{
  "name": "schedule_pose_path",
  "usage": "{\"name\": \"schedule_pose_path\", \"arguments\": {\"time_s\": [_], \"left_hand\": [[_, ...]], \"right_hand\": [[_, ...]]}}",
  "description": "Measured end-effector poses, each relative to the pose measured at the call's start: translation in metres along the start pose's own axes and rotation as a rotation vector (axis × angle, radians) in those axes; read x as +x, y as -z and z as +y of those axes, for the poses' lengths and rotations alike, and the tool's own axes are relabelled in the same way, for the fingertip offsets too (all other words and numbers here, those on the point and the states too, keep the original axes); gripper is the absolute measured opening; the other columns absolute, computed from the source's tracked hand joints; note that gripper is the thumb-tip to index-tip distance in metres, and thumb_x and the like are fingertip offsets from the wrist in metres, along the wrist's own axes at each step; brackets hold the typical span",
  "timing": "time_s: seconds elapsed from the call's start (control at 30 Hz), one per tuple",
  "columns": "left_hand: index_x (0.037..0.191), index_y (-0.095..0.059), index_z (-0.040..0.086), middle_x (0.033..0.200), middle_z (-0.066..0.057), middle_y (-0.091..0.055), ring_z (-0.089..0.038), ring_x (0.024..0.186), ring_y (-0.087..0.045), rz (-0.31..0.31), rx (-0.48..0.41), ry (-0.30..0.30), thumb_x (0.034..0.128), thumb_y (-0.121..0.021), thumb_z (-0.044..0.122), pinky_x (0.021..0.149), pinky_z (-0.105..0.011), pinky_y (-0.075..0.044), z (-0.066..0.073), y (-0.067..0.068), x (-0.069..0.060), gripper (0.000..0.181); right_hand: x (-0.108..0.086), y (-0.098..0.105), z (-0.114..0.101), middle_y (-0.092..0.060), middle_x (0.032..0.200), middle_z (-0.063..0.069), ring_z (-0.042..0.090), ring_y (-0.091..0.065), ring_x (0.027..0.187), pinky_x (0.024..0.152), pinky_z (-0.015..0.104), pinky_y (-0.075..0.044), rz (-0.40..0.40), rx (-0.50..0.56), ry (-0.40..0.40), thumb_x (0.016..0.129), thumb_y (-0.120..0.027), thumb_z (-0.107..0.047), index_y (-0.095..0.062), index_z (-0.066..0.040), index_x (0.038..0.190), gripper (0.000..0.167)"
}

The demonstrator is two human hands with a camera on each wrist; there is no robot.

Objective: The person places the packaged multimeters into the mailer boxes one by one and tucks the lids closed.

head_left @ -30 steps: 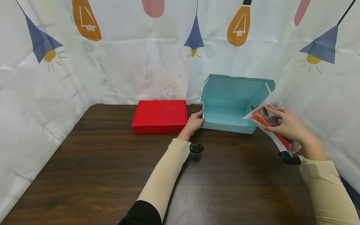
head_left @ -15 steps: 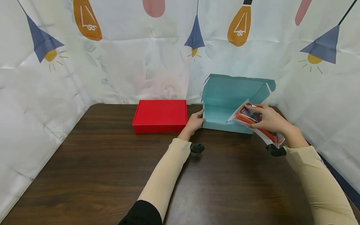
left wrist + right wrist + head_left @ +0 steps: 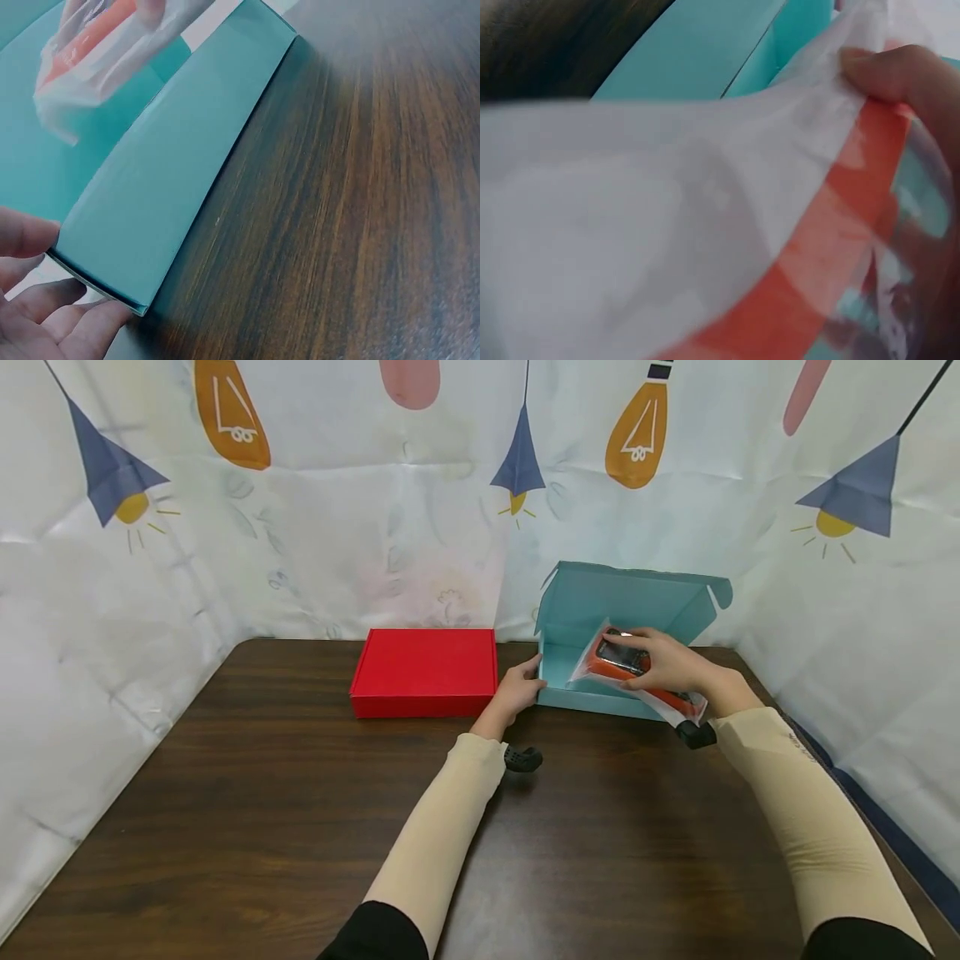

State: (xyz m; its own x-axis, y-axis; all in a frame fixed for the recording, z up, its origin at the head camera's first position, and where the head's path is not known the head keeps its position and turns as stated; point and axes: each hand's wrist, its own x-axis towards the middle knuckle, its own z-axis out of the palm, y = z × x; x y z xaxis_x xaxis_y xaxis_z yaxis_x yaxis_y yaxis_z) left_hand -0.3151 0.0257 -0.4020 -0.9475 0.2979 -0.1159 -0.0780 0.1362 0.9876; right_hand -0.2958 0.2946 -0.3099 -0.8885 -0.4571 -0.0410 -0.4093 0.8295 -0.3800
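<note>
A teal cardboard box [image 3: 570,695] stands with its lid raised at the back right of the table. My left hand [image 3: 517,687] grips its left wall; the left wrist view shows the thumb over the rim and fingers outside the wall. In my right hand [image 3: 670,667] is a clear plastic bag [image 3: 592,663] with something orange and black inside, its exact kind unclear. The hand holds the bag tilted over the box's opening, its lower end hanging past the front wall. Up close in the right wrist view, the thumb presses the plastic bag [image 3: 802,247].
Left of the teal box lies a closed red box [image 3: 423,664], close to my left wrist. Both stand near the rear edge of the dark wooden table [image 3: 300,810]. Behind hangs a white printed cloth [image 3: 337,543].
My right hand has carried the bag leftward, from the teal box's right side to over its opening. The left hand keeps its grip on the box.
</note>
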Motion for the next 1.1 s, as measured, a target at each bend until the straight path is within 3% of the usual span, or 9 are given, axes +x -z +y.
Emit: {"name": "schedule_pose_path", "arguments": {"time_s": [0.2,0.43,0.67,0.87,1.1], "left_hand": [[0.161,-0.034,0.012,0.163,-0.017,-0.033,-0.03,0.146,-0.038,0.009,-0.027,0.002,0.105,-0.05,0.004,0.108,-0.052,-0.044,-0.002,-0.001,0.002,0.059],[0.161,-0.035,0.012,0.163,-0.016,-0.035,-0.03,0.143,-0.041,0.007,-0.052,0.016,0.105,-0.049,0.004,0.11,-0.053,-0.042,-0.003,-0.001,0.001,0.058],[0.16,-0.038,0.014,0.16,-0.014,-0.04,-0.031,0.131,-0.048,0.03,-0.046,0.02,0.1042,-0.05,0.006,0.106,-0.049,-0.046,-0.002,-0.002,0.001,0.057],[0.16,-0.038,0.013,0.16,-0.014,-0.04,-0.03,0.135,-0.046,0.032,-0.02,0.002,0.1042,-0.05,0.007,0.106,-0.048,-0.047,-0.002,-0.002,0.0,0.058],[0.16,-0.036,0.011,0.16,-0.014,-0.04,-0.03,0.137,-0.045,0.024,-0.004,-0.027,0.1046,-0.049,0.007,0.108,-0.048,-0.046,-0.003,-0.002,-0.002,0.058]], "right_hand": [[0.021,-0.003,0.003,-0.026,0.158,0.032,0.052,-0.032,0.139,0.103,0.067,-0.04,-0.008,0.004,0.063,0.089,-0.08,-0.017,-0.038,-0.006,0.158,0.081],[0.036,-0.008,0.002,-0.03,0.158,0.027,0.048,-0.039,0.133,0.099,0.065,-0.044,0.022,-0.11,0.131,0.085,-0.083,-0.014,-0.042,-0.011,0.157,0.083],[0.048,-0.009,-0.001,-0.028,0.16,0.025,0.05,-0.035,0.137,0.1,0.069,-0.039,0.031,-0.157,0.145,0.085,-0.083,-0.014,-0.042,-0.014,0.157,0.083],[0.056,-0.012,0.001,-0.031,0.159,0.025,0.049,-0.037,0.135,0.101,0.071,-0.038,0.023,-0.185,0.148,0.082,-0.085,-0.012,-0.044,-0.013,0.156,0.084],[0.065,-0.022,0.006,-0.031,0.16,0.023,0.05,-0.032,0.14,0.107,0.074,-0.026,-0.003,-0.196,0.149,0.082,-0.084,-0.012,-0.042,-0.013,0.157,0.086]]}}
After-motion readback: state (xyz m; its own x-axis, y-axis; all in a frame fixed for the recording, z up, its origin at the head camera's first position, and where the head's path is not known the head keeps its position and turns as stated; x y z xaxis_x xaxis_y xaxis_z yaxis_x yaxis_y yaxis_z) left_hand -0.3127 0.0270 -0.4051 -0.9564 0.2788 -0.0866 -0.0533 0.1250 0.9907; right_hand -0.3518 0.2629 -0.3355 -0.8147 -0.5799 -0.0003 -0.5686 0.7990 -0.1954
